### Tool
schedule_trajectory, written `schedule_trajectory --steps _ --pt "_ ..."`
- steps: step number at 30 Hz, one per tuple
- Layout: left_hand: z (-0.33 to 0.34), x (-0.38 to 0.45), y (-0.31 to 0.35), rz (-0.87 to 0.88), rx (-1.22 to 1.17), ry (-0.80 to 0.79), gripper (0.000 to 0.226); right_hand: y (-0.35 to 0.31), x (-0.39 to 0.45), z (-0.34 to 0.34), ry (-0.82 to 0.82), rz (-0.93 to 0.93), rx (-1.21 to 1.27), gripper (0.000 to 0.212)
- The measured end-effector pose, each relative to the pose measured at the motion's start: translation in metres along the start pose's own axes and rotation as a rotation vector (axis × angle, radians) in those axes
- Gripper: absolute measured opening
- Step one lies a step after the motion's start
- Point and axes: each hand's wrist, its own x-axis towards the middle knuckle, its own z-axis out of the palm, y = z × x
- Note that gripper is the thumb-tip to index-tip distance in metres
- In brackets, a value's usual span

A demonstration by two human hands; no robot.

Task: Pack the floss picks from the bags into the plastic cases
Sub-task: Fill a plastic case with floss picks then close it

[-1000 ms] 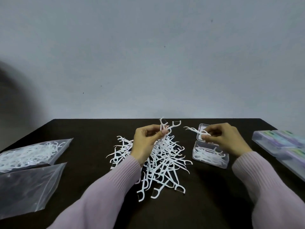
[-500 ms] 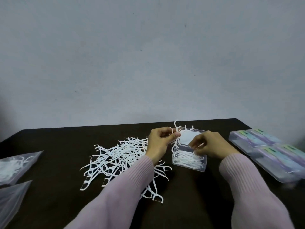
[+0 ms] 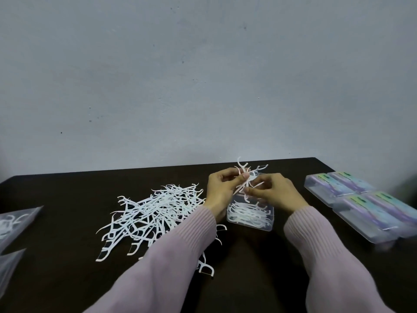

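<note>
While both hands work at centre frame, the left hand (image 3: 220, 188) grips a bunch of floss picks (image 3: 244, 175) and the right hand (image 3: 274, 193) pinches one, above the open clear case (image 3: 250, 216), partly filled. Loose picks (image 3: 155, 213) lie left on the tabletop (image 3: 67, 222); bags (image 3: 13, 220) far left; closed cases (image 3: 365, 199) right.

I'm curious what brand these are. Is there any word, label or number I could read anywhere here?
No text can be read.
Closed plastic cases: green and dark label marks on the lids, too blurred to read.
Open case, floss picks, bags: no print visible.
</note>
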Motion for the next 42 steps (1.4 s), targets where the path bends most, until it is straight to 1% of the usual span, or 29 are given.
schedule_trajectory --steps 2,4,7,11,15,18,21,23,28,32,35,38,42 --pt "0.0 0.0 -0.004 -0.006 -0.005 -0.005 0.004 0.002 0.001 -0.001 -0.002 0.0 0.035 0.025" --pt "0.0 0.0 -0.006 -0.023 -0.002 -0.009 0.004 0.002 0.0 -0.002 -0.017 0.005 0.063 0.019" --pt "-0.004 0.0 -0.006 -0.032 0.023 -0.019 0.003 0.003 -0.001 -0.008 -0.015 -0.01 0.004 0.01" --pt "-0.011 0.001 -0.004 -0.031 0.071 -0.068 0.004 0.005 -0.001 -0.016 -0.027 -0.028 -0.052 0.008" --pt "-0.019 0.006 -0.005 -0.015 0.233 -0.086 0.007 0.01 0.0 -0.023 0.012 -0.036 -0.064 0.013" --pt "-0.023 0.008 -0.002 -0.012 0.357 -0.134 0.011 0.015 0.001 -0.027 0.048 -0.029 -0.084 0.017" --pt "-0.024 0.008 0.002 -0.01 0.423 -0.185 0.017 0.018 0.002 -0.027 0.021 -0.016 -0.136 0.019" --pt "-0.024 0.009 0.003 0.016 0.473 -0.207 0.019 0.019 0.003 -0.027 0.011 -0.004 -0.166 0.021" --pt "-0.025 0.009 0.006 0.09 0.623 -0.251 0.023 0.022 0.005 -0.027 0.074 -0.008 -0.212 0.022" --pt "-0.031 0.01 0.01 0.136 0.74 -0.317 0.022 0.02 0.003 -0.026 0.027 -0.003 -0.288 0.025" --pt "-0.04 0.013 0.016 0.111 0.81 -0.396 0.022 0.018 0.001 -0.025 -0.026 -0.025 -0.334 0.024" --pt "-0.045 0.014 0.02 0.077 0.828 -0.47 0.023 0.017 0.001 -0.023 -0.033 -0.055 -0.369 0.024" --pt "-0.044 0.012 0.02 0.073 0.831 -0.514 0.023 0.016 0.001 -0.02 -0.077 -0.091 -0.352 0.016"
